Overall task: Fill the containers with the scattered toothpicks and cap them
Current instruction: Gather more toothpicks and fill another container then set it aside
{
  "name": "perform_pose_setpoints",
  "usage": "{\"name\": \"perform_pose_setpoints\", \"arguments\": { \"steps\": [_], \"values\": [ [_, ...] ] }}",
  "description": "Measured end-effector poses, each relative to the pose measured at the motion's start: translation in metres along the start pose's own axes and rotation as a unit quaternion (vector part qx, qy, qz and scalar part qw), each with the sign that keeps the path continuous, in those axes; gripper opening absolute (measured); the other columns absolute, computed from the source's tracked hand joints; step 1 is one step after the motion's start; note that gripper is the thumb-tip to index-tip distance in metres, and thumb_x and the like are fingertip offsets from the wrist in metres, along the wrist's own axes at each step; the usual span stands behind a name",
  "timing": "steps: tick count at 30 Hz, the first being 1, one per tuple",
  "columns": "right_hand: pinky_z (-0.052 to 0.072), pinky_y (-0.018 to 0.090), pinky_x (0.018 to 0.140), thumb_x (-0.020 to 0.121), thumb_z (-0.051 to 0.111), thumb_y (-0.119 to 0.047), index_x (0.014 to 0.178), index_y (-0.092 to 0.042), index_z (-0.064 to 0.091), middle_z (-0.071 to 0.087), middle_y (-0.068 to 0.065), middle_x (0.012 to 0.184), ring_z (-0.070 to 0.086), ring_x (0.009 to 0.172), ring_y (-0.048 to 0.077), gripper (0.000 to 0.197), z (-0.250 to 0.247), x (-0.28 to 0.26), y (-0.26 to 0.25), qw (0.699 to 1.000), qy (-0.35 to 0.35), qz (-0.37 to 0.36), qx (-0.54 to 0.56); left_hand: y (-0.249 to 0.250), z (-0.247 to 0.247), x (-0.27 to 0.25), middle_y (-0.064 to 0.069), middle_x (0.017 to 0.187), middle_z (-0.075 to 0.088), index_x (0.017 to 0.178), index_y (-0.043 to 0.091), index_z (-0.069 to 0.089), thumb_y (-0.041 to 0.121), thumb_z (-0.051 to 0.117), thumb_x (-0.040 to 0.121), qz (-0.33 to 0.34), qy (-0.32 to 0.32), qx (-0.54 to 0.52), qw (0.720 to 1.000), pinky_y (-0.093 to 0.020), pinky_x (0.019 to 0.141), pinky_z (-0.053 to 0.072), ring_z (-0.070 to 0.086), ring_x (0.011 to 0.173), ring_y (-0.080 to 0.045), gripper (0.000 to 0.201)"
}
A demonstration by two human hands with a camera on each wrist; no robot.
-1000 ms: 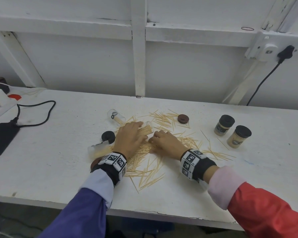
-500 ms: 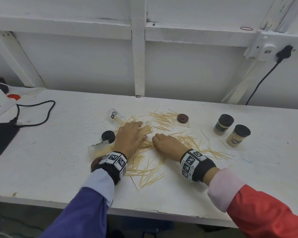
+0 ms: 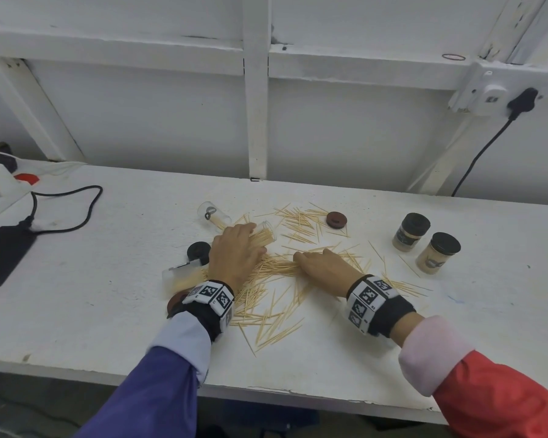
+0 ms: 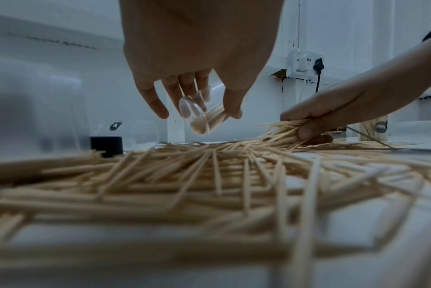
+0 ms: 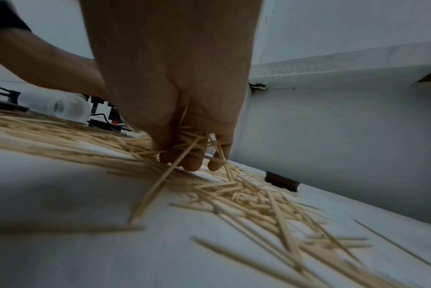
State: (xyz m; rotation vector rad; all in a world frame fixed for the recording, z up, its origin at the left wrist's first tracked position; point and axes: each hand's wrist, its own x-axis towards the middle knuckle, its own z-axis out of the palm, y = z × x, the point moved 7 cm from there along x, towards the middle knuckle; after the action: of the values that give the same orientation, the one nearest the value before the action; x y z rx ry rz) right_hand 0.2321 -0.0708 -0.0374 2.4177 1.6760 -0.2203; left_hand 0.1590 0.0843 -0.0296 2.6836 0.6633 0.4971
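Toothpicks (image 3: 276, 298) lie scattered across the middle of a white worktop (image 3: 76, 298). At far left, a black adapter (image 3: 4, 260) and its cable sit well apart from the pile. A clear jar (image 3: 179, 276) lies on its side by a black cap (image 3: 198, 250), with another empty jar (image 3: 213, 213) behind. The left hand (image 3: 234, 254) grips a tilted, partly filled jar (image 4: 199, 118) between fingers and thumb. Beside it, the right hand (image 3: 326, 268) curls its fingers around a bunch of toothpicks at the worktop surface. A brown cap (image 3: 336, 220) rests among the sticks. At right, two filled, capped jars (image 3: 411, 231) (image 3: 437, 252) stand upright.
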Motion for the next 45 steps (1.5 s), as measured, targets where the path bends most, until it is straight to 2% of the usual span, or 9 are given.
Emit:
{"name": "perform_pose_setpoints", "arguments": {
  "steps": [4, 13, 19, 23, 28, 30, 36, 40, 45],
  "values": [
    [0.035, 0.034, 0.087, 0.093, 0.037, 0.003, 0.12, -0.008, 0.04, 0.054, 0.008, 0.112, 0.054, 0.096, 0.027, 0.029, 0.0, -0.004, 0.0, 1.0, 0.008, -0.018, 0.004, 0.0, 0.002, 0.0, 0.002, 0.13, 0.057, 0.137, 0.019, 0.048, 0.042, 0.062, 0.091, 0.002, -0.004, -0.004, 1.0, -0.038, 0.099, 0.033, 0.047, 0.121, -0.021, 0.053],
    [0.024, 0.028, 0.072, 0.091, 0.038, 0.003, 0.116, -0.007, 0.043, 0.054, 0.009, 0.11, 0.052, 0.089, 0.027, 0.027, -0.004, -0.012, 0.003, 0.999, 0.027, -0.021, 0.001, 0.0, 0.006, 0.0, 0.001, 0.131, 0.056, 0.138, 0.018, 0.047, 0.041, 0.062, 0.091, 0.015, -0.024, 0.0, 1.0, -0.038, 0.1, 0.033, 0.046, 0.123, -0.021, 0.054],
    [0.022, 0.029, 0.073, 0.102, 0.034, -0.012, 0.093, -0.016, 0.034, 0.052, -0.003, 0.086, 0.031, 0.058, 0.017, 0.01, -0.006, -0.007, 0.021, 0.991, 0.097, 0.041, 0.078, 0.003, 0.008, -0.002, -0.002, 0.136, 0.052, 0.139, 0.017, 0.046, 0.041, 0.061, 0.092, 0.033, -0.036, 0.019, 0.999, -0.038, 0.102, 0.031, 0.043, 0.127, -0.022, 0.055],
    [0.018, 0.029, 0.07, 0.104, 0.035, -0.019, 0.091, -0.015, 0.035, 0.058, -0.002, 0.08, 0.035, 0.061, 0.023, 0.014, -0.011, -0.01, 0.03, 0.978, 0.144, 0.08, 0.127, 0.005, 0.008, -0.001, -0.002, 0.137, 0.052, 0.14, 0.017, 0.046, 0.041, 0.062, 0.092, 0.043, -0.038, 0.015, 0.998, -0.037, 0.103, 0.031, 0.042, 0.129, -0.022, 0.056],
    [0.033, 0.035, 0.088, 0.104, 0.034, -0.02, 0.09, -0.015, 0.036, 0.071, 0.001, 0.094, 0.039, 0.067, 0.028, 0.015, -0.008, -0.01, 0.041, 0.965, 0.164, 0.101, 0.177, 0.008, 0.012, -0.003, -0.001, 0.137, 0.051, 0.14, 0.017, 0.045, 0.039, 0.063, 0.091, 0.063, -0.056, 0.0, 0.996, -0.037, 0.105, 0.029, 0.041, 0.13, -0.021, 0.057],
    [0.032, 0.033, 0.086, 0.104, 0.033, -0.021, 0.091, -0.015, 0.037, 0.07, 0.001, 0.096, 0.039, 0.07, 0.028, 0.015, -0.008, -0.011, 0.04, 0.965, 0.157, 0.101, 0.185, 0.01, 0.013, -0.003, -0.001, 0.136, 0.052, 0.14, 0.017, 0.045, 0.04, 0.062, 0.091, 0.072, -0.061, -0.008, 0.996, -0.037, 0.104, 0.03, 0.041, 0.129, -0.021, 0.056],
    [0.024, 0.031, 0.071, 0.105, 0.034, -0.024, 0.089, -0.016, 0.034, 0.067, 0.004, 0.082, 0.026, 0.051, 0.017, 0.018, -0.009, -0.007, 0.032, 0.976, 0.164, 0.074, 0.12, 0.016, 0.013, -0.004, 0.0, 0.136, 0.052, 0.14, 0.017, 0.046, 0.041, 0.062, 0.092, 0.101, -0.062, -0.014, 0.993, -0.036, 0.104, 0.029, 0.042, 0.128, -0.02, 0.057],
    [0.026, 0.031, 0.068, 0.105, 0.034, -0.027, 0.088, -0.016, 0.034, 0.064, 0.003, 0.078, 0.03, 0.051, 0.022, 0.02, -0.009, -0.004, 0.026, 0.977, 0.169, 0.063, 0.112, 0.02, 0.012, -0.006, 0.001, 0.134, 0.054, 0.138, 0.017, 0.048, 0.039, 0.064, 0.09, 0.127, -0.059, -0.032, 0.99, -0.036, 0.106, 0.028, 0.043, 0.127, -0.02, 0.055],
    [0.023, 0.03, 0.065, 0.105, 0.033, -0.025, 0.094, -0.016, 0.039, 0.059, 0.0, 0.081, 0.029, 0.05, 0.016, 0.016, -0.014, -0.005, 0.022, 0.983, 0.161, 0.043, 0.074, 0.024, 0.015, -0.008, 0.002, 0.135, 0.053, 0.139, 0.019, 0.048, 0.039, 0.064, 0.091, 0.152, -0.079, -0.057, 0.984, -0.035, 0.106, 0.028, 0.043, 0.128, -0.019, 0.054]
  ]
}}
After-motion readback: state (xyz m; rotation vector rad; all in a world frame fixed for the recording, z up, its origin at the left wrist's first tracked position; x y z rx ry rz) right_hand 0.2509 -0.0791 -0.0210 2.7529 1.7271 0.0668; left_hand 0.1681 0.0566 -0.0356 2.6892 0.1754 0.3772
